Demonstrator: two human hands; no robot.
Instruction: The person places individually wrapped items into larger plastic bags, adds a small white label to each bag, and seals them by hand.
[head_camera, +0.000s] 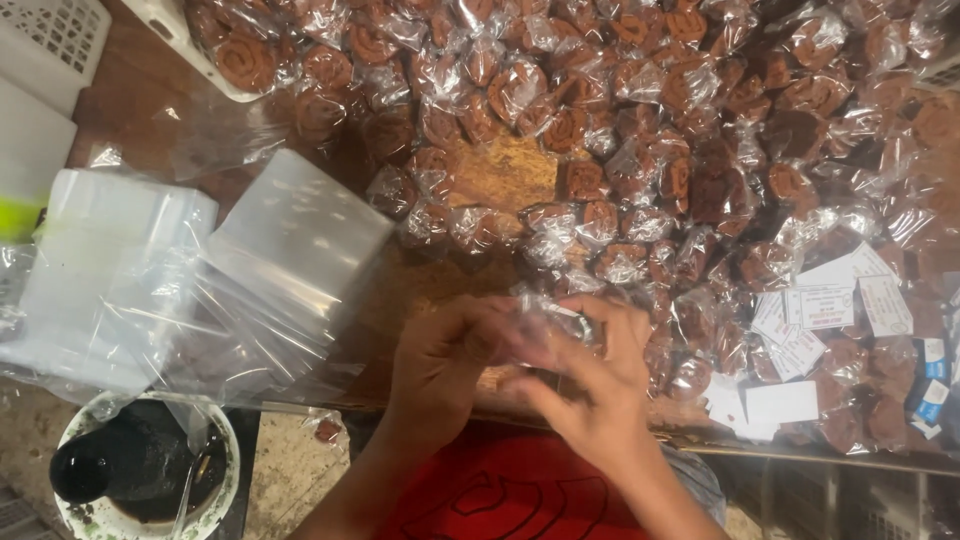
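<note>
Both hands pinch clear wrapper, long axis crosswise.

A small clear plastic packet, crumpled and glossy, is held upright just below the heap of wrapped brown rolls.

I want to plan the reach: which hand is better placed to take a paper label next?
Probably the right hand: the paper labels lie on its side, while the left hand is farther away, beside the clear bags.
</note>
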